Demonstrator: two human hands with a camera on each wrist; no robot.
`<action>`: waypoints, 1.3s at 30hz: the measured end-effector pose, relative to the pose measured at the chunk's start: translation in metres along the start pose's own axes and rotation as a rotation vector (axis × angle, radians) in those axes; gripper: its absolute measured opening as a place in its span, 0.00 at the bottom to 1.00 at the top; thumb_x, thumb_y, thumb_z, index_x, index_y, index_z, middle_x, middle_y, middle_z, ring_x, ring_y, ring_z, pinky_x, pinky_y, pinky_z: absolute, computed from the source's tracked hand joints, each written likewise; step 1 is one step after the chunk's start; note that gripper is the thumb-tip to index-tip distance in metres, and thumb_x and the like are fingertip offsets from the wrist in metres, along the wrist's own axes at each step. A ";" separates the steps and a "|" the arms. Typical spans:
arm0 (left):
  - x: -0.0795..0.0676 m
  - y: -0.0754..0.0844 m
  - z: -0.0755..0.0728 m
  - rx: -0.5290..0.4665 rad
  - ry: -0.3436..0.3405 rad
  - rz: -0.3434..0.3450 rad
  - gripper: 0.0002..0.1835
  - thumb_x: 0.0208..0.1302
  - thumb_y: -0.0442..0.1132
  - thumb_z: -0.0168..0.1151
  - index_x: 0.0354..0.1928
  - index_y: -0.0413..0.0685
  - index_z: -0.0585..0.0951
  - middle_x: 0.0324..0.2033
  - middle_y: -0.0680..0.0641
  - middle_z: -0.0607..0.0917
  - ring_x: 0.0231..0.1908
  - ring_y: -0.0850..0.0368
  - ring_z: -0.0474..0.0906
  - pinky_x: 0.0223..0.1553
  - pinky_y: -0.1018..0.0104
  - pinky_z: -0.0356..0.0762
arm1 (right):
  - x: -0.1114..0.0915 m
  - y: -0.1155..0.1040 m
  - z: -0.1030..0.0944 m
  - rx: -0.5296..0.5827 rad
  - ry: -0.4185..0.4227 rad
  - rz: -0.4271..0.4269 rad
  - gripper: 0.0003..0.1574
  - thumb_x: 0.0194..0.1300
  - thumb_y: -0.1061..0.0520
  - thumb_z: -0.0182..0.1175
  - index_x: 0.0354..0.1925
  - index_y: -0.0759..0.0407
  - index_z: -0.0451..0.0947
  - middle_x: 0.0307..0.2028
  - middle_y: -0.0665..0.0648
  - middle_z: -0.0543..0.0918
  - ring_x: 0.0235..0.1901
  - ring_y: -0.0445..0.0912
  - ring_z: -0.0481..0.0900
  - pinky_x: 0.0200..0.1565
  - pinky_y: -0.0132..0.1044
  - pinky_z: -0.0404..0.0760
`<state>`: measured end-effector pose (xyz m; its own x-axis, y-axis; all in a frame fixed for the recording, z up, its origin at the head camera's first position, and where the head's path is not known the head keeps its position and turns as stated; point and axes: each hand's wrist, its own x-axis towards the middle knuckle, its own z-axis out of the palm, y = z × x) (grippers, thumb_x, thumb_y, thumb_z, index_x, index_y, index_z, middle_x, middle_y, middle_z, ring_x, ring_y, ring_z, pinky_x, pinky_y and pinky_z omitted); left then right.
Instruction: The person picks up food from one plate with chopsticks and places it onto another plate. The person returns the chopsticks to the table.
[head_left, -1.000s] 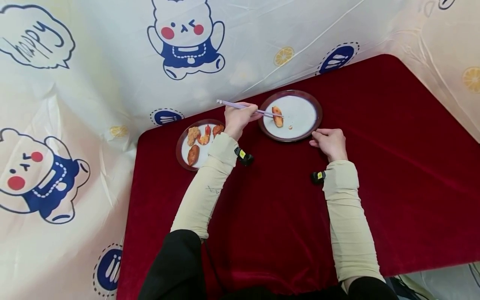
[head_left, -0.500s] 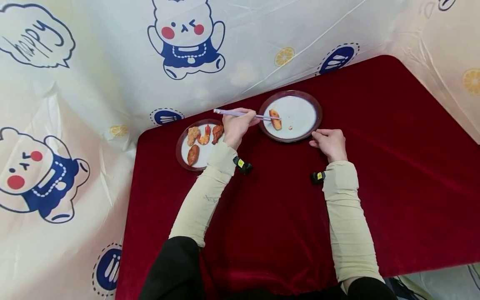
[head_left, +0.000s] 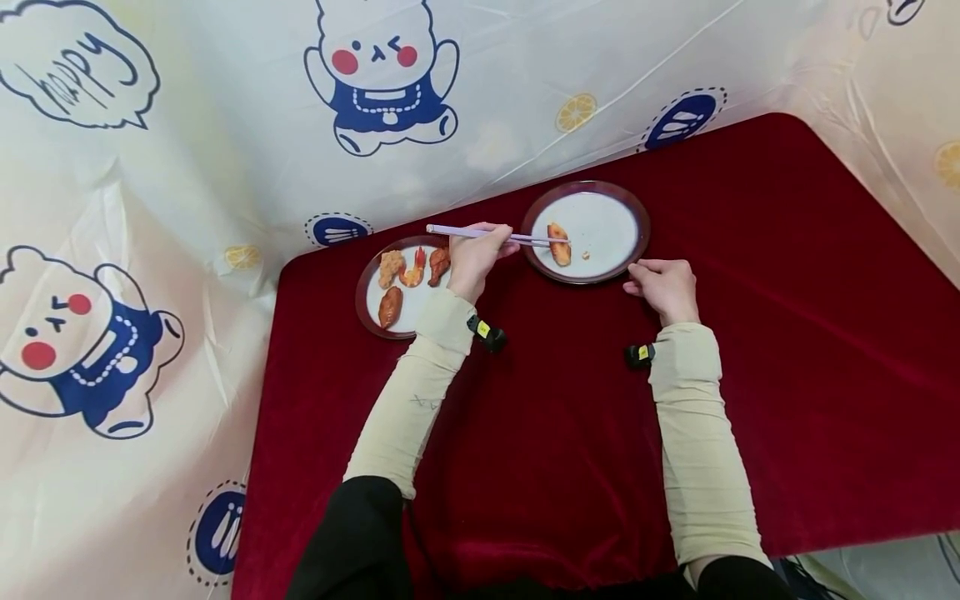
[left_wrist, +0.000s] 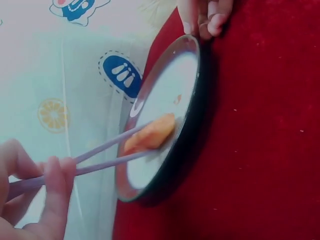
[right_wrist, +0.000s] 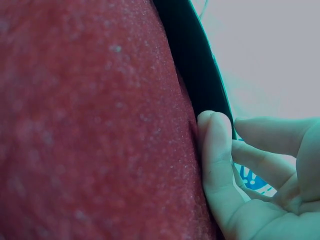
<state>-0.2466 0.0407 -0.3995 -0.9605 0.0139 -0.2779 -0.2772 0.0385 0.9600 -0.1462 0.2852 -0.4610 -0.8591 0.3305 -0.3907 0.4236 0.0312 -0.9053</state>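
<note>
My left hand point(head_left: 474, 260) holds a pair of pale purple chopsticks point(head_left: 467, 232), pointing right over the brown-rimmed plate point(head_left: 611, 218). Their tips lie on either side of a golden-brown fried piece of food, like a chicken wing point(head_left: 559, 244), at the plate's left part. The left wrist view shows the wing point(left_wrist: 156, 133) between the two chopstick tips. A small crumb point(head_left: 586, 256) lies beside it. With thumb and forefinger, my right hand point(head_left: 666, 289) pinches the near right rim of this plate; in the right wrist view the fingertips point(right_wrist: 215, 125) meet at its dark edge.
A second brown-rimmed plate point(head_left: 363, 310) sits to the left, partly behind my left forearm. On it are a shrimp point(head_left: 412, 268), a drumstick point(head_left: 438, 265) and other fried pieces. The dark red tablecloth point(head_left: 562, 433) meets a printed curtain point(head_left: 510, 100) at the back.
My left hand has come slightly down and nearer, and the chopsticks now point more level. The wing has shifted a little toward the near side of the plate. My right hand stays at the rim.
</note>
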 end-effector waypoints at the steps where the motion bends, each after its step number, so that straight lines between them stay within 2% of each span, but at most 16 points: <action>1: -0.001 0.002 0.001 0.007 -0.004 0.000 0.10 0.58 0.32 0.65 0.40 0.33 0.85 0.24 0.48 0.86 0.23 0.61 0.85 0.48 0.55 0.84 | 0.000 0.000 0.000 0.002 0.001 -0.001 0.27 0.68 0.54 0.58 0.61 0.68 0.73 0.39 0.57 0.84 0.23 0.30 0.83 0.35 0.23 0.83; 4: -0.003 0.006 0.002 0.014 -0.026 -0.007 0.08 0.59 0.32 0.64 0.39 0.35 0.85 0.26 0.46 0.86 0.26 0.59 0.86 0.49 0.53 0.83 | 0.000 0.001 0.000 0.009 0.002 -0.003 0.27 0.68 0.55 0.58 0.61 0.68 0.73 0.35 0.53 0.83 0.23 0.31 0.83 0.35 0.24 0.84; 9: -0.004 0.012 0.003 0.024 -0.053 -0.030 0.06 0.60 0.32 0.63 0.38 0.37 0.83 0.30 0.43 0.86 0.30 0.54 0.87 0.49 0.53 0.83 | 0.001 0.001 0.001 0.006 0.002 -0.003 0.28 0.68 0.54 0.57 0.62 0.67 0.72 0.48 0.64 0.81 0.23 0.30 0.83 0.35 0.23 0.83; 17: 0.002 0.011 0.002 -0.016 -0.022 -0.060 0.03 0.59 0.29 0.62 0.34 0.37 0.81 0.29 0.43 0.86 0.29 0.55 0.87 0.42 0.58 0.85 | 0.001 0.001 0.001 0.015 -0.006 -0.001 0.28 0.69 0.55 0.57 0.62 0.67 0.72 0.55 0.69 0.77 0.22 0.29 0.82 0.34 0.22 0.83; 20: 0.005 0.007 0.002 -0.088 0.001 -0.089 0.02 0.58 0.28 0.62 0.33 0.36 0.80 0.27 0.43 0.85 0.27 0.55 0.87 0.40 0.60 0.86 | 0.002 0.001 0.001 0.006 -0.001 -0.003 0.28 0.69 0.55 0.57 0.62 0.67 0.72 0.52 0.68 0.79 0.22 0.29 0.82 0.34 0.22 0.83; 24: 0.007 0.002 -0.001 -0.198 0.022 -0.131 0.04 0.58 0.26 0.62 0.29 0.38 0.77 0.25 0.43 0.84 0.24 0.53 0.87 0.36 0.63 0.86 | 0.000 0.000 0.001 -0.003 0.009 -0.003 0.27 0.68 0.54 0.58 0.61 0.66 0.73 0.44 0.61 0.82 0.22 0.30 0.82 0.34 0.23 0.83; 30: 0.012 -0.009 -0.007 -0.302 0.000 -0.163 0.06 0.60 0.27 0.60 0.26 0.38 0.79 0.27 0.42 0.83 0.24 0.53 0.87 0.37 0.64 0.86 | 0.000 0.000 0.000 0.001 0.008 0.004 0.27 0.68 0.54 0.58 0.61 0.66 0.74 0.35 0.52 0.83 0.22 0.30 0.83 0.35 0.23 0.83; 34: 0.013 -0.020 -0.012 -0.352 -0.010 -0.185 0.05 0.63 0.28 0.57 0.34 0.33 0.81 0.32 0.42 0.81 0.25 0.53 0.87 0.39 0.66 0.86 | 0.001 0.000 0.001 0.015 0.014 0.005 0.26 0.68 0.55 0.58 0.60 0.67 0.74 0.29 0.48 0.82 0.22 0.31 0.83 0.34 0.23 0.83; 39: 0.010 -0.031 -0.014 -0.405 0.005 -0.161 0.12 0.64 0.27 0.56 0.46 0.25 0.80 0.32 0.41 0.82 0.26 0.53 0.87 0.40 0.65 0.85 | 0.002 0.001 0.002 0.043 0.028 0.009 0.25 0.67 0.57 0.59 0.59 0.68 0.75 0.30 0.49 0.83 0.22 0.33 0.84 0.33 0.25 0.84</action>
<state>-0.2477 0.0255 -0.4318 -0.9041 0.0346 -0.4259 -0.4094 -0.3551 0.8404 -0.1480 0.2834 -0.4626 -0.8466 0.3569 -0.3949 0.4184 -0.0122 -0.9082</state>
